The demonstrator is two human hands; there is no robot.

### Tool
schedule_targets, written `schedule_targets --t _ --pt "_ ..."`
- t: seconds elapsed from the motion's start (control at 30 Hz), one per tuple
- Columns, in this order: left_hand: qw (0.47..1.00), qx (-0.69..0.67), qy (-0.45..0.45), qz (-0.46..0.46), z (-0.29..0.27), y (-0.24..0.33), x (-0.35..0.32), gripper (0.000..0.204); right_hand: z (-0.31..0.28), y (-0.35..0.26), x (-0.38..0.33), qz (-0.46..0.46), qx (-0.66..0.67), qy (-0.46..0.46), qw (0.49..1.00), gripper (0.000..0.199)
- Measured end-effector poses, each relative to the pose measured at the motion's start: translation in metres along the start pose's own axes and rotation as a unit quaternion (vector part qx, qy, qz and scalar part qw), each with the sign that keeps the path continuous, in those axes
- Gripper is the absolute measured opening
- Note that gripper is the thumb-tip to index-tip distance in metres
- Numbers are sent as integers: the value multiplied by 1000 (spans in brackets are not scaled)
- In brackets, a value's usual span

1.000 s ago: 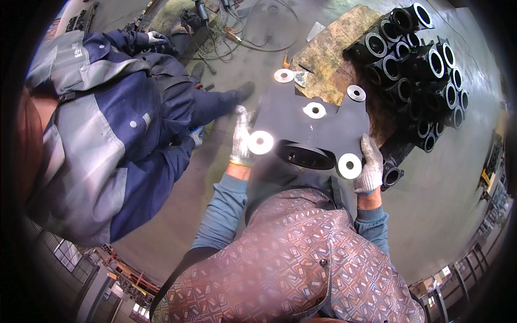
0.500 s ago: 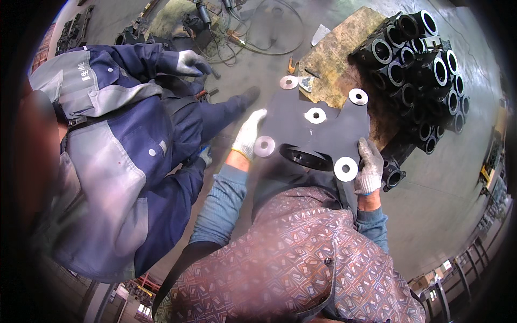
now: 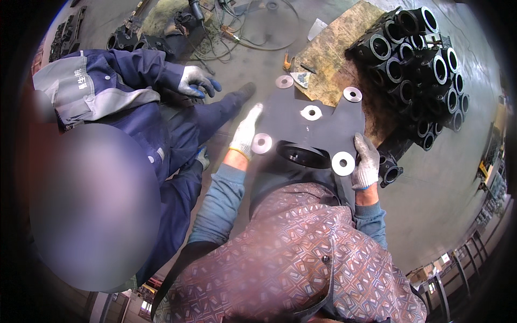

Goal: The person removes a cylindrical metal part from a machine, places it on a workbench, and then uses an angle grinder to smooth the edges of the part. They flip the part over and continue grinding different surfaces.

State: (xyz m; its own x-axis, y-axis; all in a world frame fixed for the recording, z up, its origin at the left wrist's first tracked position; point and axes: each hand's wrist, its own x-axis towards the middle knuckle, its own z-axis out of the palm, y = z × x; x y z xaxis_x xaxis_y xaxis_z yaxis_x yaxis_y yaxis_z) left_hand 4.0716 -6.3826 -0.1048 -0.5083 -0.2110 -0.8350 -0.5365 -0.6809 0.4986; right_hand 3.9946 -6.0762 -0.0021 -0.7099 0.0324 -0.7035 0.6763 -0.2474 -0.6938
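Observation:
A dark grey metal casting (image 3: 336, 125) lies level in front of my body, held between my two gloved hands. Bright machined ring faces show at its corners and near its middle, and a large round opening is in its near side. My left hand (image 3: 246, 129), in a white knit glove, presses against the left edge with its fingers stretched along it. On the opposite edge my right hand (image 3: 367, 161), in a greyer, dirtier glove, grips the near right corner. The fingers of both hands are partly hidden by the casting's side.
At the far right, black tubular castings (image 3: 439, 70) are stacked in a pile. Beyond the held part lies a stained board (image 3: 336, 51) with an orange-handled tool (image 3: 287, 62) at its edge. A co-worker (image 3: 167, 118) bends close on my left. Cables and hoses (image 3: 231, 35) trail across the floor.
The casting and my hands have shifted slightly left in view, my grip unchanged. The co-worker leans further in, and their far gloved hand has moved right with its fingers more spread.

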Motion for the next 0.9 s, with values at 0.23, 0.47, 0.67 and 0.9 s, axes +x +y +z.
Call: schedule_targets --t 0.23,0.47,0.67,0.9 --pt "999 43 -15 4 -2 -11 2 46 -8 0 2 1 -8 -6 1000 32" --pt "994 109 23 22 13 -12 -10 50 -24 5 10 13 9 -5 1000 28" --pt "993 99 28 62 22 -17 -18 60 -31 -1 11 30 -8 -6 999 31" --pt "998 22 47 38 21 -26 -8 62 -28 -4 14 40 -20 -10 999 32"
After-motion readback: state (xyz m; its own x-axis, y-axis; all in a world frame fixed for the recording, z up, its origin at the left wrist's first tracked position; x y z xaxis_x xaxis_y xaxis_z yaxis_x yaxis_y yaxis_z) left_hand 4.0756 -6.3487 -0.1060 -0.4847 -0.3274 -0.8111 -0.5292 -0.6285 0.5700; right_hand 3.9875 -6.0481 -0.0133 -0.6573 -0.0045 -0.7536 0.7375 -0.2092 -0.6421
